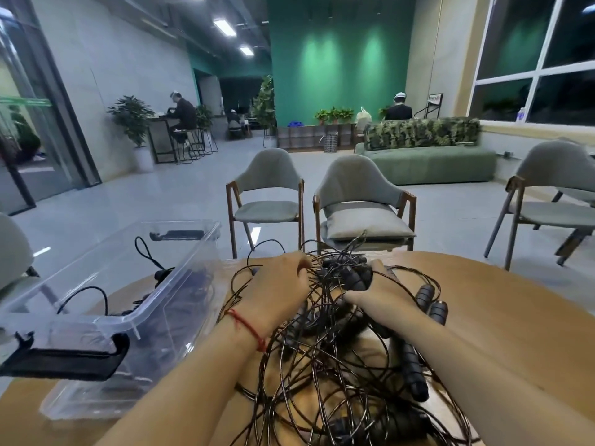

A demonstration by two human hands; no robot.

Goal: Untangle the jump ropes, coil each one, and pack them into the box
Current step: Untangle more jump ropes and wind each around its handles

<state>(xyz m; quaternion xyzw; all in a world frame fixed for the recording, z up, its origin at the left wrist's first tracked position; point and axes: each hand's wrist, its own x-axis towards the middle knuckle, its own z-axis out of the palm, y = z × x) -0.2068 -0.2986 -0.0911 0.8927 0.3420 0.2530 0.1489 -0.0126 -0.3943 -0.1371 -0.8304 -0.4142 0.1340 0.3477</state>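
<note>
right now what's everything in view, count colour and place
table: one, wood, foreground
box: one, clear with black latches, table's left
jump ropes: count unclear, black, tangled pile on table, some in box
chairs: four, grey, beyond table
cushion: one, grey, on centre-right chair
sofa: one, green, back right
plants: several, green, along far walls
people: three, dark clothes, seated far back
bracelet: one, red, left wrist
left hand: on the tangle, fingers among cords
right hand: fingers round black handles

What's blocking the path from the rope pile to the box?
Nothing visible. The box stands open, right beside the rope pile on its left. The left hand and the right hand are both in the pile.
</note>
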